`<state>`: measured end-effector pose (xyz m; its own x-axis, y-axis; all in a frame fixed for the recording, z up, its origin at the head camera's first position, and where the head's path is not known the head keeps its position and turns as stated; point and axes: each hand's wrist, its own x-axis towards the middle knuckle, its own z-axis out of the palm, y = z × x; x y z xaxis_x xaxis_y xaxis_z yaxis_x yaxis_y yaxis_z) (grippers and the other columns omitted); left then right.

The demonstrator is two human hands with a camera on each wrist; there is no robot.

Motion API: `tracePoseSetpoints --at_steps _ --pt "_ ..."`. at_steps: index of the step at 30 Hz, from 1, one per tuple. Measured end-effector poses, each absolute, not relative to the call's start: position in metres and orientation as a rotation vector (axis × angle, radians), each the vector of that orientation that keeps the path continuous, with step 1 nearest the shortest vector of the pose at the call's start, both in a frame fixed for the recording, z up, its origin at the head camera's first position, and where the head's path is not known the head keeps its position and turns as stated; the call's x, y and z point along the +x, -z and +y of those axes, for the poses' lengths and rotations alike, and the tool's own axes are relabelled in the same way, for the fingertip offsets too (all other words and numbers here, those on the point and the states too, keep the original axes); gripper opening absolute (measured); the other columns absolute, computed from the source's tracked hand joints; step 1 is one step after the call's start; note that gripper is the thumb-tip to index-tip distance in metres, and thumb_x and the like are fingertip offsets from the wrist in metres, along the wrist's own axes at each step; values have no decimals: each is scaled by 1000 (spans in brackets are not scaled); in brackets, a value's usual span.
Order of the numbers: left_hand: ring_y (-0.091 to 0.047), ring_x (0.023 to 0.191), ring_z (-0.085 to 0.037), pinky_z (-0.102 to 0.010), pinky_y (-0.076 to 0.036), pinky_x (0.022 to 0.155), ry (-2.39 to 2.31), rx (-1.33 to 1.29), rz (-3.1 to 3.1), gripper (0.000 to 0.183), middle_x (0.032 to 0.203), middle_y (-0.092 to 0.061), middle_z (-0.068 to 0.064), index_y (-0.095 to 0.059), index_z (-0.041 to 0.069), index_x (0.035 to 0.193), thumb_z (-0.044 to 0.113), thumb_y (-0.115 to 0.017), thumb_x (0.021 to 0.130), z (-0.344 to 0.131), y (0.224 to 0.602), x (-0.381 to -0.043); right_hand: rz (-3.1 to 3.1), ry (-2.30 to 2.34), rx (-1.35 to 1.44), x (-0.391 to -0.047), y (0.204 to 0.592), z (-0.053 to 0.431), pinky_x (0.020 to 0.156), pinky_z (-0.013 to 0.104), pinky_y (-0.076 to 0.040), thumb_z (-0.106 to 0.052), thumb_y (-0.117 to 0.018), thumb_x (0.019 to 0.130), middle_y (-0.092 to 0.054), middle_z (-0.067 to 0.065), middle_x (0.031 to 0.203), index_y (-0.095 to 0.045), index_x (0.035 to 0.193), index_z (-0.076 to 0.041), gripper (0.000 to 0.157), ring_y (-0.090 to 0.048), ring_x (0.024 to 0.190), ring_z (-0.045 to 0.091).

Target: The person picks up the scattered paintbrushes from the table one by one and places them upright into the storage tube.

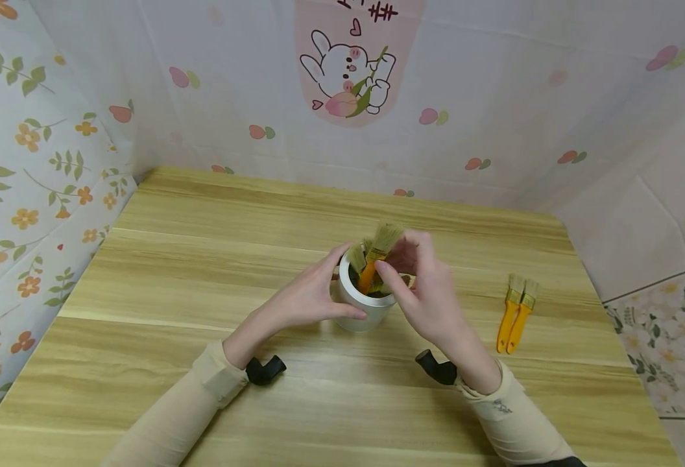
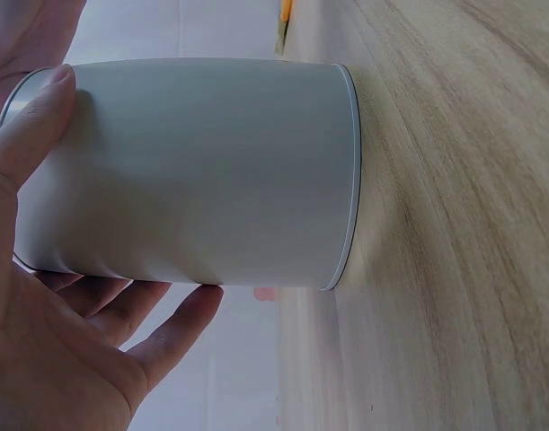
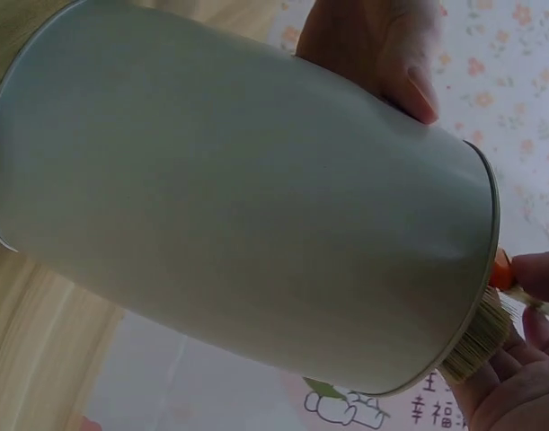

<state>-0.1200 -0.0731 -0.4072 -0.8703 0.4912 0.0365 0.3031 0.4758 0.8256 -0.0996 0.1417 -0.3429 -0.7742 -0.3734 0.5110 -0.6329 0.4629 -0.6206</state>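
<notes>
A white cylindrical container (image 1: 359, 319) stands upright on the table. My left hand (image 1: 310, 295) holds it from the left, thumb on the near side and the other fingers round the far side, as the left wrist view also shows on the container (image 2: 193, 171). Over the opening, my right hand (image 1: 432, 292) pinches a paintbrush (image 1: 386, 240) by its orange handle, bristles up. The lower end of that handle is inside the container. Other paintbrushes (image 1: 357, 258) stand in it with bristles near the rim; their handles are hidden. Bristles (image 3: 476, 341) poke past the rim beside my right fingers.
Two paintbrushes (image 1: 517, 311) with orange handles lie side by side on the wooden table (image 1: 214, 259), right of my right hand. Patterned cloth (image 1: 202, 97) hangs behind the table and along its left side. Black curved pieces (image 1: 265, 370) sit at both wrists.
</notes>
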Motion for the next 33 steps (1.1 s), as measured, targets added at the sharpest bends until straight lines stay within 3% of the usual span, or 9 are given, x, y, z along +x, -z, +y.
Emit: tracePoseSetpoints --at_steps 7,20,23,27,33 --pt "-55 134 -21 -49 -48 110 -1354 695 2501 115 152 -50 -1 -20 26 163 52 -89 76 -73 407 -120 -2531 -1077 880 -97 345 140 64 27 -59 -7 -69 97 -72 8 96 -44 121 -4 35 -70 86 15" --pt "-54 136 -24 -50 -48 110 -1321 659 2509 117 154 -49 -5 -17 24 164 55 -88 76 -74 405 -119 -2600 -990 907 -98 346 140 76 34 -60 -6 -70 97 -72 1 102 -49 122 -9 32 -71 93 13" --pt "-54 136 -24 -51 -48 110 -1319 654 2515 116 154 -49 -5 -18 27 163 54 -88 75 -73 405 -119 -2563 -1013 899 -99 345 142 72 36 -57 -5 -70 96 -72 0 101 -49 121 -8 33 -69 94 12" --pt "-53 137 -26 -53 -47 111 -1314 655 2526 117 154 -49 -6 -18 27 163 54 -89 74 -73 405 -119 -2486 -1058 890 -101 344 148 72 30 -55 0 -71 94 -72 2 99 -50 120 -3 34 -69 93 14" --pt "-50 142 -28 -56 -44 114 -1300 638 2538 120 157 -46 -8 -18 26 164 55 -90 72 -72 405 -119 -2384 -1057 795 -105 336 165 87 14 -51 6 -72 91 -74 8 100 -51 121 4 37 -72 91 19"
